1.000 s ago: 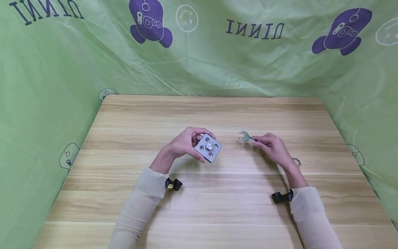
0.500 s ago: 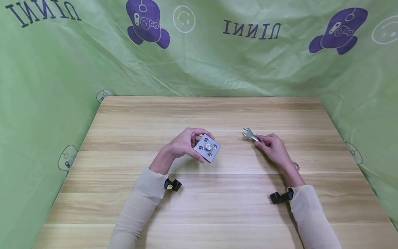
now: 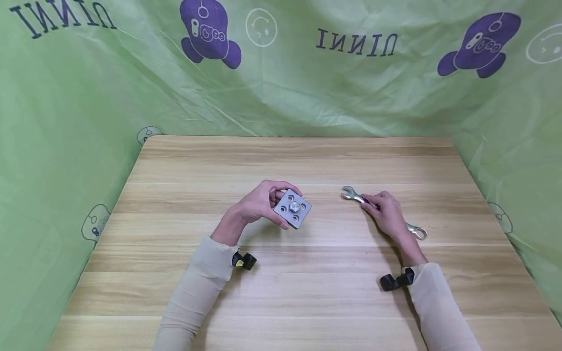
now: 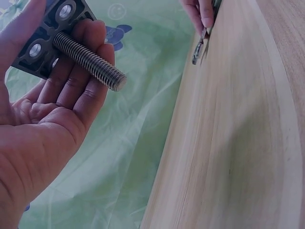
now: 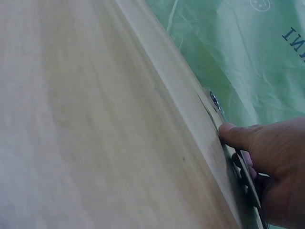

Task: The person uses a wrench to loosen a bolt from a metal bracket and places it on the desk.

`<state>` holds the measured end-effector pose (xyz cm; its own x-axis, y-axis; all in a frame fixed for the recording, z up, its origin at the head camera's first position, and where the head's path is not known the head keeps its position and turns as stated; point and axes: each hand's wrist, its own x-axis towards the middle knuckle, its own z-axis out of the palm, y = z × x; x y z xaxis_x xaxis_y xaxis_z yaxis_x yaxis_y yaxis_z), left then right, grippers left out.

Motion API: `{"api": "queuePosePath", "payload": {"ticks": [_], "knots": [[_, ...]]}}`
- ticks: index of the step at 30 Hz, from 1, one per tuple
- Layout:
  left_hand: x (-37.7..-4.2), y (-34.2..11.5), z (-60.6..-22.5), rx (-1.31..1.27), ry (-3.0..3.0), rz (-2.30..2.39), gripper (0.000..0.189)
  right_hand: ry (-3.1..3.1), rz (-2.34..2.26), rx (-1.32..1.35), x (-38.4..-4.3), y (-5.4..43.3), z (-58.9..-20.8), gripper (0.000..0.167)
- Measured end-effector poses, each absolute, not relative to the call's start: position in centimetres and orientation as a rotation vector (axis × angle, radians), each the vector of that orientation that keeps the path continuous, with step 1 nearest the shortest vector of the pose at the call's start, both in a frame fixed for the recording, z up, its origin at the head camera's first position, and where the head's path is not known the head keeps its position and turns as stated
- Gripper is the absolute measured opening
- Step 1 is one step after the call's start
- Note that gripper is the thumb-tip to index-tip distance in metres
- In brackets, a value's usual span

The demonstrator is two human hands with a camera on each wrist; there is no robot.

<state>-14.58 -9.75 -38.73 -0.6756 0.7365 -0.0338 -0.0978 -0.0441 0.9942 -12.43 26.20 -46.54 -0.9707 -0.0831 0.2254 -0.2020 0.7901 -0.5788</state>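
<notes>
Green printed cloth (image 3: 281,97) stands behind; wood-grain desk (image 3: 316,297) in front of it. Left hand (image 3: 259,202) is left of centre, thumb and fingers around the edges of a square plate (image 3: 302,214), held above the desk. Right hand (image 3: 387,214), to the right, pinches the mid-shaft of a wrench (image 3: 351,193) low over the desk; contact between wrench and wood cannot be told.

Key relation: the wrench's long axis runs far-left to near-right, open end far-left, ring end near-right beyond the wrist. Produced leftward, that line passes on the far side of the plate, well apart from it. Left hand is nearer the plate; right hand has the wrench.

Bolt head (image 3: 294,207) sits central on the plate's face; threaded shank (image 4: 90,62) projects from the back, beside the fingers.
</notes>
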Motion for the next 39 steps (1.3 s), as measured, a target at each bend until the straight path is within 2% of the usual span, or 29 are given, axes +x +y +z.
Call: {"api": "queuePosePath", "payload": {"ticks": [12,18,24,29,34,39], "knots": [[-14.6,-9.6,-38.8,0.653,1.678,1.795,0.077,-2.775,0.920,0.187,-12.5,25.9,-46.5,0.030],[-14.6,-9.1,-38.8,0.589,1.801,1.781,0.075,-2.797,0.871,0.192,-12.7,25.3,-43.8,0.033],[-14.1,-8.5,-38.6,0.555,1.977,1.774,0.073,-2.601,0.972,0.395,-13.1,21.6,-38.1,0.017],[-13.6,-7.9,-38.3,0.527,2.141,1.793,0.074,-2.589,1.085,0.542,-12.7,17.5,-34.8,0.014],[-13.1,-7.3,-38.2,0.509,2.290,1.815,0.073,-2.672,1.106,0.629,-11.9,14.1,-34.1,0.020],[-12.7,-7.1,-37.9,0.543,2.452,1.777,0.071,-2.761,1.058,0.576,-11.7,11.9,-34.7,0.026]]}}
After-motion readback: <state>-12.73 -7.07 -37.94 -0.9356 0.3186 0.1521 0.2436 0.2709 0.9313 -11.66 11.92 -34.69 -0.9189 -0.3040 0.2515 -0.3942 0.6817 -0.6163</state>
